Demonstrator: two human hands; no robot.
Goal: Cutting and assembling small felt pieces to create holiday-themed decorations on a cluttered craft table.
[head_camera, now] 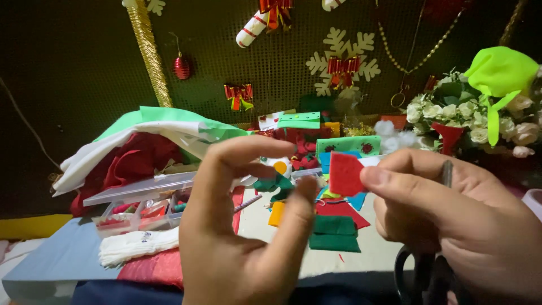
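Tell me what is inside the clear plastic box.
The clear plastic box shows red and green bits through its wall; the left hand covers its right end, and the lid blurs the rest.

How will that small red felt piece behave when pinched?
The red felt piece, pinched at one edge by the right hand, stands up without drooping, so probably semi-stiff at this size. It looks thin, likely very light. The matte, fuzzy surface suggests it won't slip.
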